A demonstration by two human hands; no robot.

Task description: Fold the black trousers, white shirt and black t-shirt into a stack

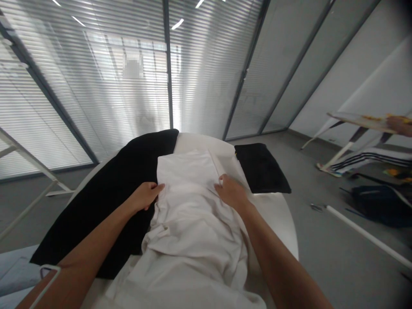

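Observation:
A long piece of white cloth runs over the table toward me, its far end smooth and flat, its near part bunched in loose folds. My left hand pinches the cloth's left edge between thumb and fingers. On the opposite edge my right hand grips the cloth in the same way, fingers closed. Under and left of the white cloth lies a large black cloth. To the right, a folded black cloth rests at the table's edge.
The white table has a rounded edge. Behind it stands a glass partition with blinds. At the right are another table, a person's hand, a dark bag and a white pole. A white metal frame stands left.

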